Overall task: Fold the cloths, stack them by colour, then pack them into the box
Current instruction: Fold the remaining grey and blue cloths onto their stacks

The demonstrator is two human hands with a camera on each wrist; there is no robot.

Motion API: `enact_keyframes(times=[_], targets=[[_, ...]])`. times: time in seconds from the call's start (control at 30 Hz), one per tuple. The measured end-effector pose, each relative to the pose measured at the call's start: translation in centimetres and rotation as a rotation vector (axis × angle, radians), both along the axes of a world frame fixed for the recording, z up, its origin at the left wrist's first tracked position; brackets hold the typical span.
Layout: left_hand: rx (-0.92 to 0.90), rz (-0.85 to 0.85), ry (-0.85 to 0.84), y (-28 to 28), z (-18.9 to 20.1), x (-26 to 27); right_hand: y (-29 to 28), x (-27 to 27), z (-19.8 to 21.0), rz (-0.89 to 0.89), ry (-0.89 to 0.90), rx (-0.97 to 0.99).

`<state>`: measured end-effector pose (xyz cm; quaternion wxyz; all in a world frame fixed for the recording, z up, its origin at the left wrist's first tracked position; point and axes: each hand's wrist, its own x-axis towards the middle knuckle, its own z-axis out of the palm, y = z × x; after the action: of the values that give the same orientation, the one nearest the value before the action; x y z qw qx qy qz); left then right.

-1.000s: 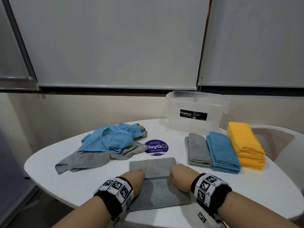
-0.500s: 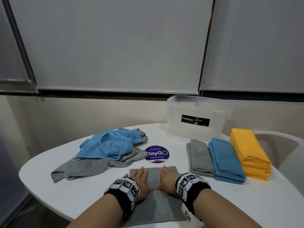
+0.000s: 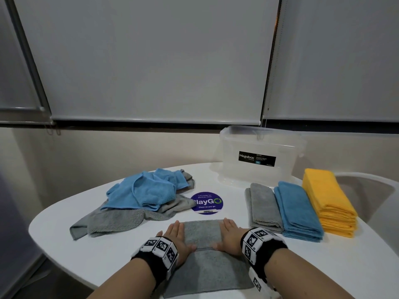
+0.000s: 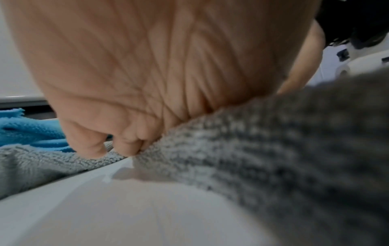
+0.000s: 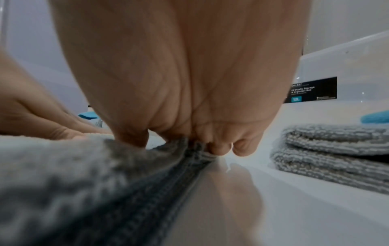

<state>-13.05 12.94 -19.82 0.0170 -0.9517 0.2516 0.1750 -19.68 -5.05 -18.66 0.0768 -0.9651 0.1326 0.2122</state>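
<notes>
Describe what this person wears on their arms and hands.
Both forearms are bare, with no sleeves or gloves. The left hand and right hand each have a black wrist strap carrying white blocks printed with black square fiducial markers. A white camera housing hangs under the right wrist.

grey cloth (image 3: 207,270) near edge cut off below, box (image 3: 259,156) label's small print unreadable
</notes>
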Motion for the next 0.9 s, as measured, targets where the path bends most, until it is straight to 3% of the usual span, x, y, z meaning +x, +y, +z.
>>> enact_keyframes(times=[0.37, 0.47, 0.6, 0.7, 0.9], targets=[[0.020, 0.024, -0.006, 0.3, 0.5, -0.6, -1.1, -1.6, 0.8, 0.057, 0.056, -0.153], [0.053, -0.015, -0.071, 0.8, 1.7, -0.8, -1.8, -2.8, 1.6, 0.107, -0.015, -0.172], [-0.010, -0.258, -0.136, 1.6, 2.7, -3.4, -0.3, -6.2, 3.0, 0.288, -0.153, -0.041], [0.001, -0.470, -0.082, 2.2, 2.3, -6.0, 2.2, -9.0, 3.1, 0.400, -0.016, -0.051], [0.054, -0.470, -0.052, 3.2, 1.3, -6.2, 2.7, -9.6, 1.6, 0.349, -0.005, -0.201]])
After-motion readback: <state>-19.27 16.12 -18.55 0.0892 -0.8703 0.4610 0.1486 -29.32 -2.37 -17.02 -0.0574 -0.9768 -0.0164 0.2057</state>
